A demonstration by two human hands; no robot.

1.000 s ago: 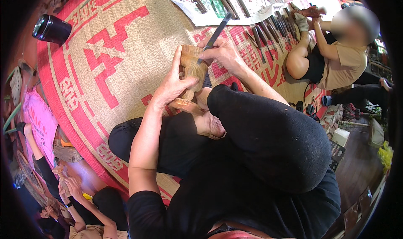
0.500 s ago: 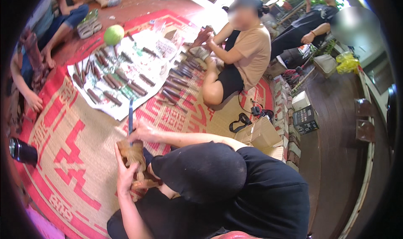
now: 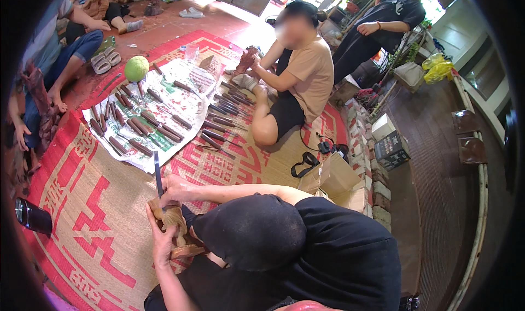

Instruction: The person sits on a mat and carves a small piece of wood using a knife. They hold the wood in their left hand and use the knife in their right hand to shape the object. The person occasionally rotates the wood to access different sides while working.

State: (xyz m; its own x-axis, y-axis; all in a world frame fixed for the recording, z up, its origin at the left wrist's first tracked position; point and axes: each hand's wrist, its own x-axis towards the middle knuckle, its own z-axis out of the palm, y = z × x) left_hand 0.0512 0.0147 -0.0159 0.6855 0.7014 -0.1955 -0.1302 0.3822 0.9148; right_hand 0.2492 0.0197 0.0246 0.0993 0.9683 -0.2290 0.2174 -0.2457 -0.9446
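A small carved piece of brown wood [image 3: 174, 218] with a flat base is in my left hand [image 3: 161, 244], fingers and thumb closed round its side. My right hand [image 3: 179, 189] grips a long, narrow, flat dark metal tool [image 3: 158, 171]. Its far end points away over the mat; the near end meets the top of the carving, and whether it is cutting I cannot tell. Beyond my hands, several chisels with dark wooden handles [image 3: 143, 148] lie on a white printed sheet [image 3: 143, 163]. More of them lie on the mat to its right.
The red and tan woven mat [image 3: 115, 201] spreads under everything. A green round fruit [image 3: 136, 69] sits past the sheet; a black cylinder [image 3: 34, 216] stands far left. A co-worker [image 3: 306, 65] sits ahead holding a reddish carving [image 3: 249, 60]. An open cardboard box [image 3: 333, 177] is at right.
My view has shifted, so the surroundings sit differently in the picture. My hands keep their hold on the carving and tool. The co-worker ahead has lowered the reddish carving slightly.
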